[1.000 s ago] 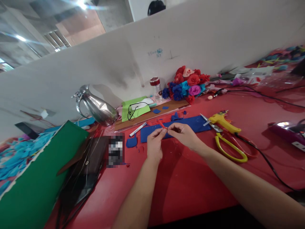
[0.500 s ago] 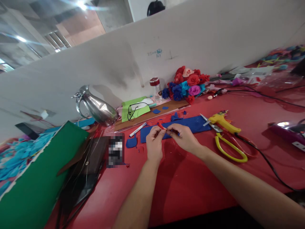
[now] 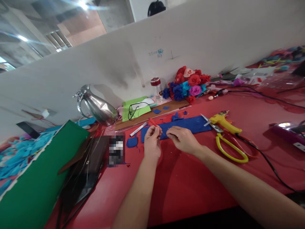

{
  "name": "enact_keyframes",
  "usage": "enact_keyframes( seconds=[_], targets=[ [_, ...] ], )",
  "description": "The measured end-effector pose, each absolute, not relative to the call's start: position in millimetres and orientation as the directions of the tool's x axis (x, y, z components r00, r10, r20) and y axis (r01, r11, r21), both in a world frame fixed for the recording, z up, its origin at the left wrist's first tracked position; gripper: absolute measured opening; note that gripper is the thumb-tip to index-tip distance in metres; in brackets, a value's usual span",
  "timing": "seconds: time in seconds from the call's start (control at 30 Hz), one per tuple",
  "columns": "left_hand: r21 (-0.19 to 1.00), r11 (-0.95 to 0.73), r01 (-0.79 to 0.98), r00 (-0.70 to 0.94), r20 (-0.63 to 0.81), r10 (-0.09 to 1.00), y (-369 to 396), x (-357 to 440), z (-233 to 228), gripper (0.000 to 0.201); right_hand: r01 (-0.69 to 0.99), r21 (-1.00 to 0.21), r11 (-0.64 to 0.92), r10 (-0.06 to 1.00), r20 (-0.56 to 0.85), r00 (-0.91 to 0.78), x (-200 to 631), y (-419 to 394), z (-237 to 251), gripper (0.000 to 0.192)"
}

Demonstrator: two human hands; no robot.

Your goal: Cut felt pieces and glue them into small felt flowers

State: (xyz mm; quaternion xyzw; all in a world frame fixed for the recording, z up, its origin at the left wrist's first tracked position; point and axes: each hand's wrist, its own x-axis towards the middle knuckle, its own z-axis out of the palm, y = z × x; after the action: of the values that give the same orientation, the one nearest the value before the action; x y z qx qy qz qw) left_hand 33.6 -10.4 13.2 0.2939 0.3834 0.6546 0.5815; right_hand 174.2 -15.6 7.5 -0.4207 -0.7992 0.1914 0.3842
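Left hand (image 3: 152, 144) pinches a small red strip (image 3: 152, 122) between its fingertips, just above the near left end of the blue felt sheet (image 3: 188, 124) on the red counter (image 3: 190, 178). Right hand (image 3: 182, 139) is loosely curled over the sheet's near edge, fingertips together; cannot tell if it grips anything. Yellow scissors (image 3: 230, 148) and glue gun (image 3: 224, 122) lie right of the sheet, white marker (image 3: 138, 129) left, paper flowers (image 3: 187, 86) behind.

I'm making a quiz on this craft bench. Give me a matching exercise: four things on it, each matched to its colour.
Things:
1. small rolled piece in the left hand
2. long felt strip by the right hand
3. glue gun
4. jug

Colours:
A. silver
B. red
C. yellow
D. blue

Pairs: 1-B, 2-D, 3-C, 4-A
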Motion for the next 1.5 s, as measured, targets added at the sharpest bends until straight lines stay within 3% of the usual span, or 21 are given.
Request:
enact_keyframes(
  seconds=[0.17,0.33,0.47,0.6,0.93,1.1,1.27,1.5],
  targets=[
    [0.835,-0.06,-0.546,-0.174,-0.043,0.984,-8.0,27.0,16.8,0.024,0.573,-0.681,0.456,0.874,0.463,-0.146,179.0,-10.6,8.4,0.016],
    [0.855,0.0,-0.519,-0.128,-0.078,0.989,-10.5,31.5,17.3,0.027,0.459,-0.803,0.381,0.9,0.435,0.013,179.7,-5.8,9.8,0.01],
    [0.885,0.021,-0.465,-0.073,-0.062,0.995,-13.7,38.4,15.9,0.026,0.363,-0.839,0.406,0.914,0.383,-0.136,173.9,-7.9,10.0,0.011],
    [0.887,0.028,-0.461,-0.05,-0.057,0.997,-14.5,38.3,15.2,0.025,0.38,-0.836,0.397,0.903,0.281,-0.326,169.4,-10.6,7.1,0.016],
    [0.887,0.015,-0.462,-0.068,-0.052,0.996,-13.5,37.0,15.0,0.024,0.331,-0.875,0.353,0.91,0.24,-0.338,169.1,-10.5,8.4,0.028],
    [0.898,0.002,-0.44,-0.074,-0.039,0.996,-14.1,35.7,15.3,0.024,0.273,-0.904,0.33,0.898,0.211,-0.386,168.4,-11.8,10.6,0.026],
    [0.847,-0.003,-0.532,-0.087,-0.051,0.995,-10.3,28.9,16.4,0.023,0.367,-0.848,0.383,0.879,0.212,-0.428,169.6,-12.8,11.7,0.018],
    [0.66,-0.096,-0.745,-0.227,-0.115,0.967,1.1,2.5,26.0,0.021,0.584,-0.695,0.421,0.882,0.161,-0.444,172.2,-15.1,13.0,0.02]
  ],
)
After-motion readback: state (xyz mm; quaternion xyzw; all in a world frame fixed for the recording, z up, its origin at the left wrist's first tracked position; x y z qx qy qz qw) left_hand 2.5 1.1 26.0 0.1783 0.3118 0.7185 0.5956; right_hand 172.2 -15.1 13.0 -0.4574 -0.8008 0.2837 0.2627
